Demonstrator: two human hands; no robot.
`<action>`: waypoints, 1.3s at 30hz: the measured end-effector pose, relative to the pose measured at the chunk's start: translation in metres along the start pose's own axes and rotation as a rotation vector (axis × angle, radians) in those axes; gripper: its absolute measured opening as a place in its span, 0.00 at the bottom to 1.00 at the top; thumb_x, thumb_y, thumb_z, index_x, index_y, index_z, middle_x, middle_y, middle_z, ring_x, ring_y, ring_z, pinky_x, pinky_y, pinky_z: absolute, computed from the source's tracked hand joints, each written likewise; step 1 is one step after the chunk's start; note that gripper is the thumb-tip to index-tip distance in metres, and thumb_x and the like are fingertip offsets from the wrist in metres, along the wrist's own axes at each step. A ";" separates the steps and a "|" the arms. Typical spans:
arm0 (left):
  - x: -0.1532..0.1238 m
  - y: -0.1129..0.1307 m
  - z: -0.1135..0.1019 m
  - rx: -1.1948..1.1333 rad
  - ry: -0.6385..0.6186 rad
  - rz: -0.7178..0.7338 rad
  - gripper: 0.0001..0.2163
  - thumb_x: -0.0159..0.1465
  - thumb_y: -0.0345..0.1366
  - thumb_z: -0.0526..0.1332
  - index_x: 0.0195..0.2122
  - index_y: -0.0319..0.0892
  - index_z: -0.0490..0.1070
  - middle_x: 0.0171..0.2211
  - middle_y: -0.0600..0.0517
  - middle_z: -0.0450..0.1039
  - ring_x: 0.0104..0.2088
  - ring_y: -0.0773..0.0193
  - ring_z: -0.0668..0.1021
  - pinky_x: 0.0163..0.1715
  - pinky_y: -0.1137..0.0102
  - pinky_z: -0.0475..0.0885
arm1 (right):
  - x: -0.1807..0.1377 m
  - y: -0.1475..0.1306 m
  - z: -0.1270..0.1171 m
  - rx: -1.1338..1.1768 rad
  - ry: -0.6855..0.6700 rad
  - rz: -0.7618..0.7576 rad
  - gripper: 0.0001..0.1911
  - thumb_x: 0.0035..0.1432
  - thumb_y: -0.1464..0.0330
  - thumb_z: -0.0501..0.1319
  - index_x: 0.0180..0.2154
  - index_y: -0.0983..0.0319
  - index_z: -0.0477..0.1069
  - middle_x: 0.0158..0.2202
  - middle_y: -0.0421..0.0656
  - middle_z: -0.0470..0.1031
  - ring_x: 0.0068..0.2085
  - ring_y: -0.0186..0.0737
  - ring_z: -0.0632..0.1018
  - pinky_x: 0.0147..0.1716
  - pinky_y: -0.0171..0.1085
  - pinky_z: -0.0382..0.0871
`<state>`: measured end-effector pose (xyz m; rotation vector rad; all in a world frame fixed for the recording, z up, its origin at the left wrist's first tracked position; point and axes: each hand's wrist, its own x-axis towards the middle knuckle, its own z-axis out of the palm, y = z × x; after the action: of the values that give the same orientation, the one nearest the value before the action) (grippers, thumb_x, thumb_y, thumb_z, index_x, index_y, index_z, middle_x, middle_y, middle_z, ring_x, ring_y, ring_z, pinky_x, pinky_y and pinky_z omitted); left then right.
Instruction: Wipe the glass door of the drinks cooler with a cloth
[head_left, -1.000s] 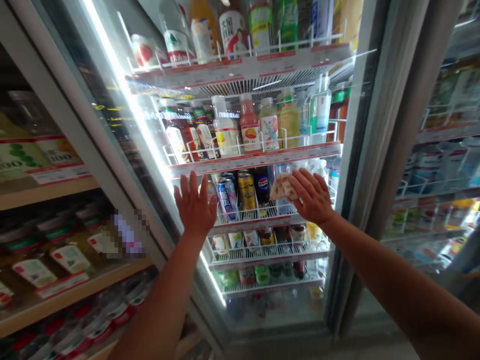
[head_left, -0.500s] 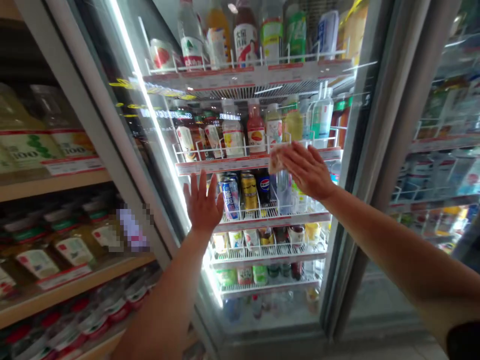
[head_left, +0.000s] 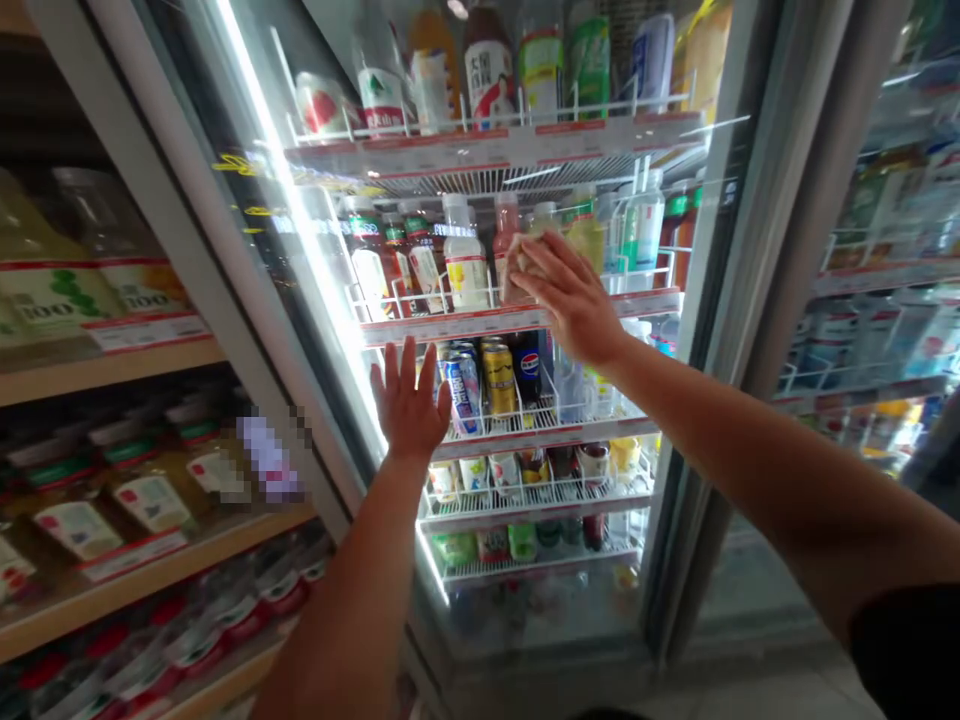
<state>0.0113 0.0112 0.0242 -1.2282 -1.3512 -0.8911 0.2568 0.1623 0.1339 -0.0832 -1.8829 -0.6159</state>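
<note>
My left hand (head_left: 409,400) lies flat with spread fingers against the glass door (head_left: 315,330) of a drinks fridge, near its lit left edge. My right hand (head_left: 570,295) presses a crumpled light cloth (head_left: 519,262) against the same glass, higher up, at the level of the second shelf of bottles. Its fingers are stretched over the cloth. Behind the glass stand bottles (head_left: 465,265) and cans (head_left: 496,380) on white wire shelves.
Wooden shelves (head_left: 112,365) with bottled drinks run along the left. A second fridge door (head_left: 870,300) stands to the right, past a grey frame post (head_left: 750,300). Lower fridge shelves hold small cups and cans.
My right hand has slid the cloth up and to the left across the glass, from the can shelf to the bottle shelf. My left hand has stayed almost in place.
</note>
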 end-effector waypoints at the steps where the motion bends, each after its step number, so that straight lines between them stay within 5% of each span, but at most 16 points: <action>1: 0.000 0.000 0.000 0.003 0.002 0.008 0.27 0.72 0.44 0.54 0.71 0.47 0.58 0.72 0.44 0.55 0.75 0.54 0.49 0.73 0.50 0.44 | -0.001 -0.003 0.001 -0.004 0.015 0.027 0.24 0.72 0.72 0.47 0.64 0.54 0.66 0.73 0.39 0.59 0.76 0.46 0.50 0.74 0.56 0.52; 7: 0.001 0.000 -0.001 -0.029 -0.016 -0.021 0.26 0.72 0.45 0.53 0.70 0.47 0.61 0.72 0.45 0.56 0.75 0.53 0.49 0.73 0.50 0.43 | -0.018 -0.022 0.006 0.018 -0.193 -0.168 0.18 0.72 0.70 0.50 0.57 0.52 0.72 0.71 0.36 0.63 0.75 0.42 0.54 0.73 0.52 0.55; 14: 0.001 -0.001 0.000 -0.084 -0.033 -0.037 0.26 0.72 0.45 0.53 0.70 0.47 0.61 0.72 0.45 0.55 0.75 0.52 0.48 0.74 0.48 0.40 | -0.001 -0.021 0.015 0.002 0.033 0.017 0.21 0.71 0.74 0.47 0.55 0.55 0.73 0.70 0.39 0.64 0.76 0.45 0.51 0.73 0.56 0.55; 20: 0.000 -0.001 0.000 -0.109 -0.042 -0.019 0.27 0.73 0.44 0.54 0.72 0.48 0.57 0.73 0.46 0.51 0.75 0.52 0.47 0.74 0.46 0.39 | -0.011 -0.043 0.011 -0.021 -0.212 -0.188 0.19 0.73 0.70 0.48 0.56 0.53 0.72 0.69 0.37 0.66 0.74 0.39 0.57 0.73 0.50 0.55; 27: -0.003 -0.002 0.001 -0.100 -0.011 0.023 0.31 0.73 0.43 0.55 0.74 0.56 0.46 0.75 0.53 0.45 0.75 0.52 0.46 0.74 0.47 0.42 | 0.008 -0.025 0.015 -0.106 0.037 0.080 0.20 0.71 0.74 0.45 0.50 0.58 0.74 0.70 0.41 0.63 0.75 0.44 0.51 0.72 0.55 0.55; 33: -0.003 -0.003 0.001 -0.094 -0.018 0.043 0.31 0.72 0.42 0.56 0.75 0.52 0.47 0.75 0.49 0.45 0.75 0.51 0.45 0.74 0.49 0.39 | 0.014 -0.040 0.021 0.017 -0.122 -0.094 0.19 0.72 0.72 0.48 0.54 0.55 0.72 0.70 0.37 0.64 0.75 0.41 0.53 0.74 0.51 0.49; 39: -0.004 -0.002 0.001 -0.130 -0.060 -0.012 0.29 0.72 0.42 0.55 0.73 0.49 0.53 0.74 0.45 0.51 0.75 0.52 0.45 0.73 0.47 0.38 | 0.028 -0.011 0.011 0.109 0.027 0.148 0.22 0.72 0.72 0.47 0.61 0.54 0.67 0.73 0.36 0.56 0.76 0.48 0.46 0.74 0.60 0.43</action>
<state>0.0090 0.0115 0.0205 -1.3575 -1.3662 -0.9697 0.2329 0.1512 0.1519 -0.1417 -1.8615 -0.4113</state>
